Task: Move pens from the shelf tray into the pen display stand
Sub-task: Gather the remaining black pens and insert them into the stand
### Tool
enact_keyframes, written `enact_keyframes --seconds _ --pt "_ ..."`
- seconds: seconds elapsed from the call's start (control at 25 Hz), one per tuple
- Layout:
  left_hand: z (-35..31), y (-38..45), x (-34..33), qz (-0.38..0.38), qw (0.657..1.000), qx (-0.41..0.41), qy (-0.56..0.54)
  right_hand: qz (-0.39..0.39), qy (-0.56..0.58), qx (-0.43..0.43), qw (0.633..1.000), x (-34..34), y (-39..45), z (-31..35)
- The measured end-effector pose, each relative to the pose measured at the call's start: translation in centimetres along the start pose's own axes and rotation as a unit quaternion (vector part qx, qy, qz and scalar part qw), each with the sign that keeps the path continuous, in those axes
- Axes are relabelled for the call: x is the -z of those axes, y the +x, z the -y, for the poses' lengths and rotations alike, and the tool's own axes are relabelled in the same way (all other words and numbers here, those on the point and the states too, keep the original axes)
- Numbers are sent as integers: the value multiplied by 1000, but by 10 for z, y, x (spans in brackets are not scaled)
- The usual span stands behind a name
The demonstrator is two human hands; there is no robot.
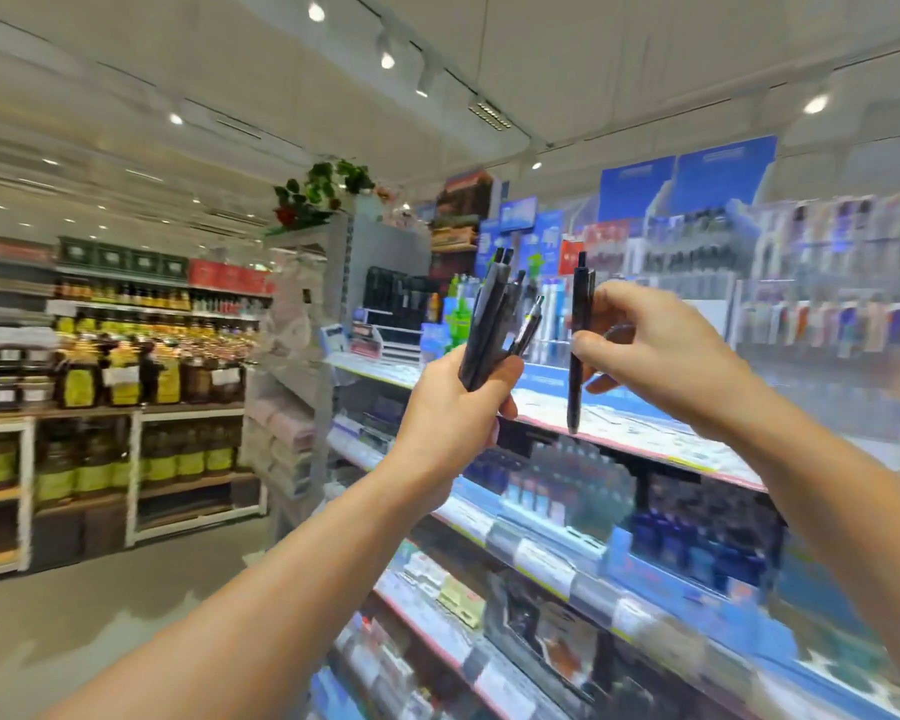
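The left hand (pixel 458 402) grips a bundle of dark pens (pixel 489 324) by their lower ends while the right hand (pixel 645 350) pinches one pen (pixel 578 345) mid-barrel above the shelf (pixel 619 423); light, stiff, likely slippery

I see a bunch of dark pens (pixel 489 324) fanned upright (one clear-barrelled), and a single black pen (pixel 579 345) held vertical beside them.

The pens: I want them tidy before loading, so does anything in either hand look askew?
Yes: in the left hand's bundle, one pen tilts away rightward. The right hand's single pen hangs upright.
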State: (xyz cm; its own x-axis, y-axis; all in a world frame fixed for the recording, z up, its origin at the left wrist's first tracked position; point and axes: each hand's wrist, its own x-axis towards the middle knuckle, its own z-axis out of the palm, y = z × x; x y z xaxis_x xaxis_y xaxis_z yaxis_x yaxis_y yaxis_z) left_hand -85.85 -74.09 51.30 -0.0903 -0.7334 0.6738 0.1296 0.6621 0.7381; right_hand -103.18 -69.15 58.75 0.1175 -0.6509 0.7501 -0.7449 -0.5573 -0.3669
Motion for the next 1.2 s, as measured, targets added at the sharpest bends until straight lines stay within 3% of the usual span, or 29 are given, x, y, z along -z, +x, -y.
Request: enact_keyframes --seconds 0.32,0.64,0.92,1.2 --pt "89 123 103 -58 994 -11 95 9 10 33 999 -133 157 -40" --pt "173 228 189 -117 990 -5 82 35 -10 2 999 -252 276 -71" --pt "264 347 248 -62 998 -29 13 -23 -100 -11 995 -333 358 -99" --pt "334 470 291 50 994 -33 -97 -110 -136 -54 983 -396 440 -129"
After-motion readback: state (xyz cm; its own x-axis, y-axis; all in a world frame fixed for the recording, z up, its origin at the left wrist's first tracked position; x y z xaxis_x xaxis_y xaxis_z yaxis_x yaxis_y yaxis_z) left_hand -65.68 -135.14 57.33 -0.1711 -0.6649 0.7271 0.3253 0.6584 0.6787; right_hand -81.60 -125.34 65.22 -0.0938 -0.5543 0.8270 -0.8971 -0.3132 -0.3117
